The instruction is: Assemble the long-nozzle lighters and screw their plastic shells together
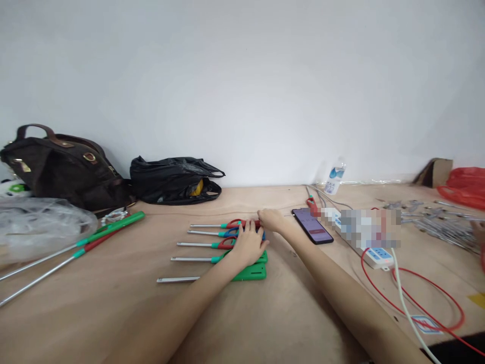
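Several long-nosed lighters lie in a row on the wooden table, metal tubes pointing left, handles red, blue and green. My left hand rests flat on their handles with its fingers stretched out. My right hand is curled at the far end of the row, touching the red handle of the farthest lighter. Whether it grips that handle is unclear.
A dark phone lies right of my hands beside a white power strip with red and white cables. Long green and red rods, a brown bag, a black plastic bag and a water bottle stand around.
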Demonstrator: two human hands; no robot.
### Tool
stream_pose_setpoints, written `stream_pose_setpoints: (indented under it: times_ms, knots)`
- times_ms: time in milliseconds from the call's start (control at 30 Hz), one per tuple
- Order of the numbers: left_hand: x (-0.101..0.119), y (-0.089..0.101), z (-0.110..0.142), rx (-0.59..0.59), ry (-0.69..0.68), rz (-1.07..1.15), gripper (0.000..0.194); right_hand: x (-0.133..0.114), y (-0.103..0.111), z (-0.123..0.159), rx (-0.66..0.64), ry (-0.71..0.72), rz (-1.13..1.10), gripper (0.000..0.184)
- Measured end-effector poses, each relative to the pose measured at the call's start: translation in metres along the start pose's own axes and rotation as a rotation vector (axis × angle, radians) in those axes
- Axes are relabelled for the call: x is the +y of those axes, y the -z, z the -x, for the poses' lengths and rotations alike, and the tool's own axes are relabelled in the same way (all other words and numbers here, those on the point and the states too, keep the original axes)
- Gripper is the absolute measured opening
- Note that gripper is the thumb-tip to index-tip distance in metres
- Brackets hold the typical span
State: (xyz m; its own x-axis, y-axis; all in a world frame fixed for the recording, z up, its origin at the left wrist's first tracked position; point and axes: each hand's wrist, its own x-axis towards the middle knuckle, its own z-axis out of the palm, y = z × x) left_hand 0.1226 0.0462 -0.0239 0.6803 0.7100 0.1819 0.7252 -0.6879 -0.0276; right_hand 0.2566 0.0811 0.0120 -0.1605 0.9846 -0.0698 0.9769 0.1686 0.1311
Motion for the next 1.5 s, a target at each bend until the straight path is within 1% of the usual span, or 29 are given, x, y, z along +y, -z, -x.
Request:
stream_pose_setpoints:
  times_ms: [167, 367, 567, 733, 900, 1167, 1300, 1500]
  knots:
    - [0.0, 0.001, -0.001, -0.021, 0.002, -0.014, 0.048, 0.004, 0.002, 0.001, -0.005, 0.007, -0.018, 0.03]
    - [0.0, 0.003, -0.001, -0.014, 0.004, 0.005, 0.046, 0.009, 0.001, -0.001, -0.011, -0.051, -0.031, 0.036]
    - [0.0, 0.004, -0.002, -0.021, 0.014, 0.027, 0.045, 0.007, -0.003, -0.002, -0.056, 0.004, -0.046, 0.031]
    - [0.0, 0.004, -0.002, -0.028, 0.004, -0.001, 0.045, 0.009, -0.001, -0.001, -0.041, 0.042, -0.038, 0.031]
    - [0.001, 0.005, -0.002, -0.021, 0.003, 0.025, 0.043, 0.015, -0.001, -0.001, -0.037, 0.092, -0.026, 0.029]
    - [0.001, 0.004, -0.002, -0.01, -0.004, 0.004, 0.042, 0.019, -0.001, -0.002, -0.038, 0.146, -0.011, 0.026]
    - [0.001, 0.002, -0.004, 0.005, -0.008, 0.021, 0.04, 0.018, -0.002, 0.0, -0.033, 0.153, -0.019, 0.028]
    - [0.0, 0.0, -0.006, 0.009, -0.01, 0.032, 0.039, 0.015, -0.005, -0.002, -0.028, 0.111, -0.012, 0.032]
